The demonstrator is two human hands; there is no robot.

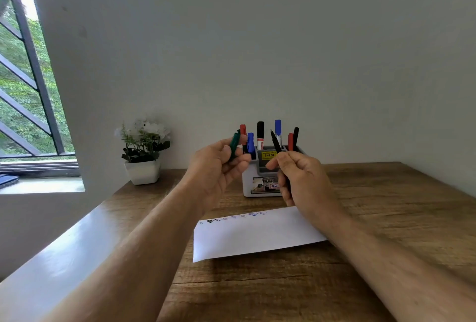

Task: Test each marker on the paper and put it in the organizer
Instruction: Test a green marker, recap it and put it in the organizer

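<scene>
Head view. Left hand (219,164) raised above the tabletop (386,218), fingers curled round a green cap (235,144), cap tilted, its top leaning right. Right hand (301,180) raised beside it, pinching a thin dark marker (275,142) between thumb and fingertips, bare tip pointing up and slightly left. Cap and marker apart, a gap between them, both in front of the organizer (251,182).

Organizer white and grey, near the tabletop's far edge, close to the wall, with a yellow price label on its inner wall and a picture sticker on its front. Standing upright in its compartments: a red marker (243,131) and blue marker (250,142) at left, a black-capped marker (260,134) and a second blue marker (277,129) in the middle, a second red marker (290,142) and a black marker (296,137) at right.

Paper (257,236) flat on the tabletop, nearer than the organizer, beneath the hands, with a row of small scribbles in black and blue along its far edge.

Potted white-flowered plant (143,149) at the far left corner. Barred window (28,84) to the left, green foliage outside.
</scene>
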